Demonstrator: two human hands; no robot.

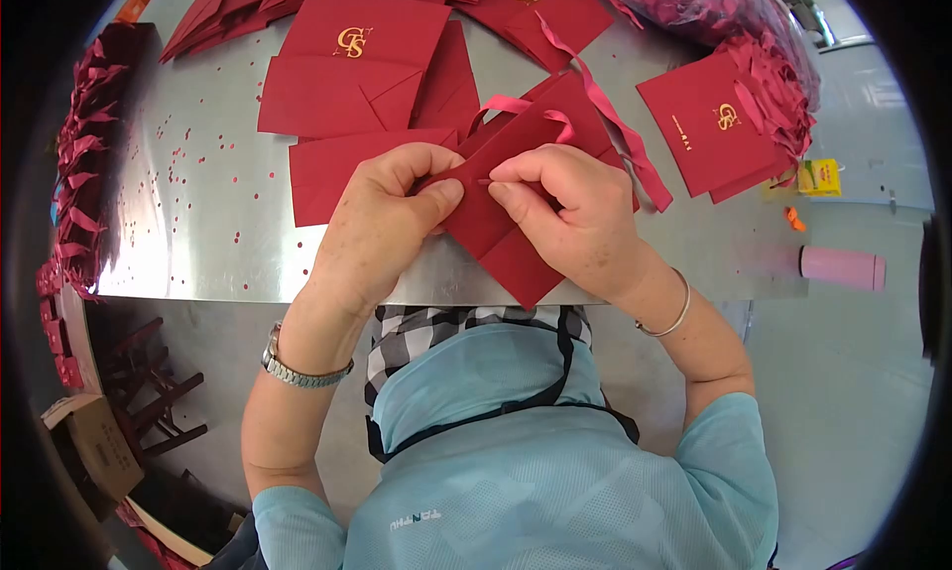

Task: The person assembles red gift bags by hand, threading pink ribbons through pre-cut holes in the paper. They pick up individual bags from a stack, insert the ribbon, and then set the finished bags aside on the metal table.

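Observation:
A dark red paper gift bag [516, 248] lies flat and slanted at the table's near edge. My left hand [392, 198] grips its left side, thumb on top and fingers partly hidden beneath. Over the bag, my right hand [575, 208] has thumb and forefinger pinched together on the small tip of a ribbon. A pink-red ribbon [625, 133] runs from above the bag down its right side, and a shorter ribbon loop [506, 104] shows at its upper edge.
Flat red bags [347, 99] with gold letters lie behind my left hand. More bags [709, 133] with ribbons lie at right, beside a yellow packet [819, 177] and a pink bottle [843, 268]. Ribboned bags [84, 163] line the left edge. Red paper dots [238, 238] dot the metal table.

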